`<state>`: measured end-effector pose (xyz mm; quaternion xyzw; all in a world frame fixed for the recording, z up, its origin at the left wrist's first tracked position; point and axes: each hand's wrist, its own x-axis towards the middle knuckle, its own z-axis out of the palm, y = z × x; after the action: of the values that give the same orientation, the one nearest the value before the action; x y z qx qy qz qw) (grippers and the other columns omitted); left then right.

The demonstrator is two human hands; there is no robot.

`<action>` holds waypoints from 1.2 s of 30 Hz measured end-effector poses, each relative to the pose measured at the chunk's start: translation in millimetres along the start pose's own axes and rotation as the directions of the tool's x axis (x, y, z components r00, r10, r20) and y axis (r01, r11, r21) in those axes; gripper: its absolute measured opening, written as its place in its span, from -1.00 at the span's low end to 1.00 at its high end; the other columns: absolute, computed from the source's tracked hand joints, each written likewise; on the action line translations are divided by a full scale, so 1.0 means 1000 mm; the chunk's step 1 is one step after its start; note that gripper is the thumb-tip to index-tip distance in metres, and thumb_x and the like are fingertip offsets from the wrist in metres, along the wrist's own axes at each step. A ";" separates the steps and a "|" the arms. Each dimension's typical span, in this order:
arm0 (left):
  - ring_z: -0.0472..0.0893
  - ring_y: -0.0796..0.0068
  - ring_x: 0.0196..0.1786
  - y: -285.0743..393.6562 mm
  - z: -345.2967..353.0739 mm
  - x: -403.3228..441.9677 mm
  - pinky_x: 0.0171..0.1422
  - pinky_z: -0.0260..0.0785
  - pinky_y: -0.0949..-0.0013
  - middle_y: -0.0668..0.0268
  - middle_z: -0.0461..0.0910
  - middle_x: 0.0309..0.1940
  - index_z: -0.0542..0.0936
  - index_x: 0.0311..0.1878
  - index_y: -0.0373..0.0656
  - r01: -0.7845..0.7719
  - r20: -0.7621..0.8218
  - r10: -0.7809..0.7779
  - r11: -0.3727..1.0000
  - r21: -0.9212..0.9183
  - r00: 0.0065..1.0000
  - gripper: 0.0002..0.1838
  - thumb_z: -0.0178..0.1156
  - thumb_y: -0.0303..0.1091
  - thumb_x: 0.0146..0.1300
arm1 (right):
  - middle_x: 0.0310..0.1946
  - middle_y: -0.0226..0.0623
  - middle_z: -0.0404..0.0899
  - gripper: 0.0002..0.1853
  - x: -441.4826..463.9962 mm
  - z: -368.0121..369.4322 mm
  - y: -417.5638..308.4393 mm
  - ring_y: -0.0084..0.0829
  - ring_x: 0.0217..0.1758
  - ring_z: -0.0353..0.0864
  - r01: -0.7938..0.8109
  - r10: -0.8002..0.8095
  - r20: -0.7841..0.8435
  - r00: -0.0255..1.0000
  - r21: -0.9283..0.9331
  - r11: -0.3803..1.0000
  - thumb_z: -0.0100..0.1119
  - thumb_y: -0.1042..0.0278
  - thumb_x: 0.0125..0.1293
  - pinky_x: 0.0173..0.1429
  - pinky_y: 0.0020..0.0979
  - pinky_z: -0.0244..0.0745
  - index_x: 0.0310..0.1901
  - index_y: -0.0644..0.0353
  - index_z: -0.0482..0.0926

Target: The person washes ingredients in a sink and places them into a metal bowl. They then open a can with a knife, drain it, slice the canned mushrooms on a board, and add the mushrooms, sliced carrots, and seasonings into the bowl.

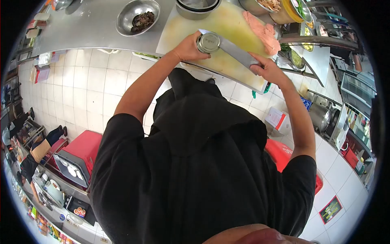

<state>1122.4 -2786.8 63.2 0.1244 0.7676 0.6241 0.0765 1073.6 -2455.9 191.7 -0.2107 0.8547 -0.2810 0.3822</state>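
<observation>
My left hand (190, 49) is wrapped round the side of a round metal can (208, 42), whose flat end faces up. In my right hand (266, 70) is the handle end of a wide-bladed knife (235, 53), and the blade reaches left to the can. Both are over a pale, yellow-stained cutting board (233, 25). Pink raw meat (262, 32) lies at the board's right side. Whether the blade touches the can's rim is hard to tell.
A steel bowl (124, 20) with dark food stands left of the board. Steel pots (198, 13) are at its back edge, and a yellow container (284, 15) is at the back right. Another person (40, 151) is at the far left.
</observation>
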 end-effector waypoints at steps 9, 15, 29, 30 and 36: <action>0.59 0.33 0.09 0.002 -0.001 0.003 0.28 0.42 0.31 0.24 0.61 0.03 0.50 0.19 -0.19 -0.055 -0.010 0.056 0.997 0.054 0.998 -0.24 0.60 -0.31 -0.16 | -0.39 -0.05 0.68 -0.74 0.011 -0.014 0.005 -0.05 -0.27 0.69 0.241 -0.254 0.010 0.967 -0.350 0.905 0.21 0.23 0.40 -0.18 -0.16 0.53 -0.09 0.24 0.47; 0.61 0.34 0.06 -0.006 0.003 0.004 0.26 0.42 0.30 0.23 0.62 0.01 0.53 0.14 -0.20 -0.034 -0.016 0.035 0.997 0.072 0.999 -0.29 0.60 -0.31 -0.16 | -0.39 -0.14 0.69 -0.74 -0.006 -0.003 -0.005 0.00 -0.33 0.68 0.213 -0.323 -0.080 0.943 -0.600 0.771 0.20 0.19 0.41 -0.27 -0.05 0.51 -0.23 0.20 0.41; 0.61 0.31 0.10 -0.001 0.004 -0.001 0.28 0.43 0.27 0.17 0.63 0.03 0.43 0.22 -0.22 -0.015 -0.068 0.020 0.997 0.072 0.997 -0.17 0.61 -0.27 -0.17 | -0.26 -0.10 0.60 -0.77 0.013 0.038 0.068 0.00 -0.31 0.67 -0.335 -0.216 -0.651 0.727 -0.612 0.716 0.17 0.15 0.36 -0.20 -0.04 0.57 -0.03 0.02 0.56; 0.61 0.30 0.10 0.000 0.004 -0.001 0.28 0.43 0.26 0.16 0.63 0.04 0.42 0.23 -0.22 -0.008 -0.072 0.014 0.996 0.090 0.997 -0.16 0.61 -0.27 -0.16 | -0.25 -0.11 0.59 -0.76 0.024 0.049 0.071 -0.01 -0.31 0.67 -0.343 -0.217 -0.676 0.705 -0.593 0.729 0.18 0.13 0.36 -0.19 -0.04 0.56 -0.04 0.02 0.57; 0.62 0.25 0.11 0.010 0.004 -0.004 0.27 0.44 0.24 0.13 0.63 0.04 0.42 0.23 -0.21 0.043 -0.105 -0.027 0.987 0.153 0.994 -0.15 0.61 -0.23 -0.16 | -0.16 -0.11 0.53 -0.63 0.052 0.089 0.075 -0.09 -0.12 0.64 -0.354 -0.218 -0.722 0.657 -0.551 0.755 0.25 -0.02 0.31 -0.14 -0.07 0.53 -0.03 0.06 0.58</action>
<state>1128.8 -2782.2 71.8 0.0844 0.8186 0.5668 0.0381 1099.2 -2457.5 67.2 -0.1596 0.9828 -0.0108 -0.0926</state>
